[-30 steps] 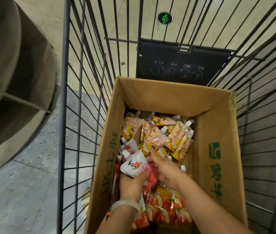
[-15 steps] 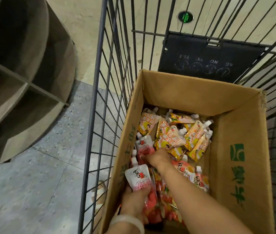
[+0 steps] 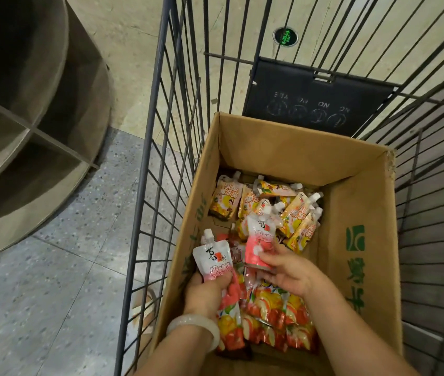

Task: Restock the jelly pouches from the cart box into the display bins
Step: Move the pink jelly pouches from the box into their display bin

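Cart (image 3: 144, 185) bars wall cardboard box (image 3: 356, 240).

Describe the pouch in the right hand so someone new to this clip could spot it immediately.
Look inside the cardboard box standing in the wire cart. Near its middle, the right hand pinches a pink-and-white pouch by its bottom edge, spout pointing away. It is lifted above the orange pouches behind it, apart from the similar pouch at the left wall.

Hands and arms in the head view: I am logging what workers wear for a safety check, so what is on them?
Both forearms are bare, with no sleeves or gloves in view. The left hand has a smooth, pale, milky white bangle around its wrist. The right hand and its wrist show no jewellery or watch.
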{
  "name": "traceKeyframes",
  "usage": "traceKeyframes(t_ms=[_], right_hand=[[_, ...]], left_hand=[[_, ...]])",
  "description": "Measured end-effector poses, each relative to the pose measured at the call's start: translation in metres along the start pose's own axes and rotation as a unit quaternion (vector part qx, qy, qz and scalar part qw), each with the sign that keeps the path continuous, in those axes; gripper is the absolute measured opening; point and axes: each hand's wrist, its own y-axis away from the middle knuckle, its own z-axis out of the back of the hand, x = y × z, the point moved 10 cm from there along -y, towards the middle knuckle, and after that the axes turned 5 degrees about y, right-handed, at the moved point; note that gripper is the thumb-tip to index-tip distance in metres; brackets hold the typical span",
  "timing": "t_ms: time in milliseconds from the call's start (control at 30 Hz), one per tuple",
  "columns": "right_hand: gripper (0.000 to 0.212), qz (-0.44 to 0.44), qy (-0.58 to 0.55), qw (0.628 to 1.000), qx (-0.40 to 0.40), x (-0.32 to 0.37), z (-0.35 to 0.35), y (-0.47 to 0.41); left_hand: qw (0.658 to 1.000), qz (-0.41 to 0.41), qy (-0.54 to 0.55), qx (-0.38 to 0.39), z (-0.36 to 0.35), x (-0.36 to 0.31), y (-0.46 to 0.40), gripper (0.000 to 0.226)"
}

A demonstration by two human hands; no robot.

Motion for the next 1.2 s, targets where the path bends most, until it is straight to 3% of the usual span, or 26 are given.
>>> traceKeyframes(t_ms=[133, 267, 367, 467, 533, 667, 800, 967, 1033, 1133, 1200], right_hand=[[0.046, 0.058, -0.03, 0.998, 0.024, 0.021, -0.004, 0.028], [0.034, 0.119, 0.055, 0.991, 0.016, 0.052, -0.014, 0.069], [0.051, 0.157, 0.106, 0.982, -0.004, 0.075, -0.021, 0.105], [0.046, 0.212, 0.126, 0.969, 0.014, 0.095, -0.049, 0.149], [0.04, 0.26, 0.133, 0.956, 0.017, 0.105, -0.071, 0.18], [0.049, 0.344, 0.16, 0.925, 0.034, 0.115, -0.134, 0.238], [0.048, 0.387, 0.207, 0.895, 0.081, 0.1, -0.238, 0.282], [0.044, 0.396, 0.223, 0.875, 0.165, 0.037, -0.4, 0.313], [0.034, 0.396, 0.232, 0.868, 0.189, 0.001, -0.465, 0.315], [0.018, 0.393, 0.261, 0.851, 0.231, -0.063, -0.567, 0.318], [0.018, 0.389, 0.287, 0.833, 0.269, -0.107, -0.636, 0.323]], left_hand=[[0.998, -0.032, 0.023, 0.044, -0.019, -0.017, 0.017, 0.031], [0.989, -0.083, 0.038, 0.114, -0.038, -0.046, 0.049, 0.025], [0.979, -0.127, 0.016, 0.16, -0.041, -0.073, 0.077, 0.02], [0.963, -0.17, 0.004, 0.21, -0.037, -0.097, 0.111, 0.009], [0.948, -0.198, 0.008, 0.249, -0.031, -0.113, 0.139, 0.015], [0.917, -0.271, 0.053, 0.287, 0.008, -0.151, 0.195, 0.022], [0.888, -0.327, 0.112, 0.303, 0.097, -0.19, 0.242, 0.024], [0.859, -0.404, 0.169, 0.267, 0.275, -0.219, 0.286, 0.016], [0.85, -0.43, 0.186, 0.241, 0.354, -0.222, 0.301, 0.024], [0.837, -0.465, 0.225, 0.182, 0.474, -0.216, 0.32, 0.019], [0.83, -0.481, 0.251, 0.13, 0.552, -0.208, 0.33, 0.02]])
